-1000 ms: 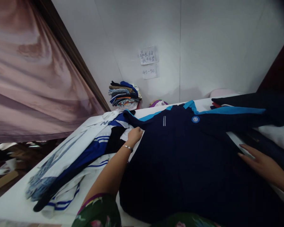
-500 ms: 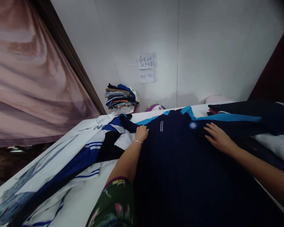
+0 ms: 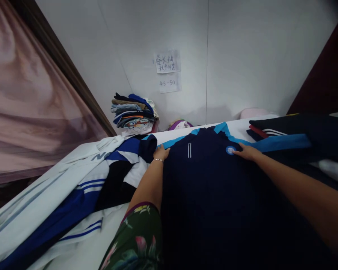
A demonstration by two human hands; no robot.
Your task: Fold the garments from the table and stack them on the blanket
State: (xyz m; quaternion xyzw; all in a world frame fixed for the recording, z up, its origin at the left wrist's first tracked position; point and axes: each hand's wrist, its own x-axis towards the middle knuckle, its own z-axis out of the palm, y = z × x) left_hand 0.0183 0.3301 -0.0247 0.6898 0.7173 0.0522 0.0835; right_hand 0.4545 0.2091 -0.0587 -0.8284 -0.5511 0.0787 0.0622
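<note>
Mid-frame, the left hand (image 3: 161, 152) and right hand (image 3: 248, 152) touch the navy jacket (image 3: 208, 195), the right beside its round badge (image 3: 230, 150); whether either grip holds cloth, I cannot tell.

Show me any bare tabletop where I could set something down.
White tabletop shows between the striped garment and the floral left sleeve, plus a narrow strip behind the navy jacket. The jacket fills the middle; heaped clothes crowd the left, dark clothing the right.

We have jacket (image 3: 208, 195) on table (image 3: 112, 225), loose clothes (image 3: 84, 198) to its left, other garments (image 3: 323, 129) to its right. Stack (image 3: 133, 112) behind left, notes (image 3: 169, 63) on wall (image 3: 242, 56) behind, curtain (image 3: 45, 93) far left.
</note>
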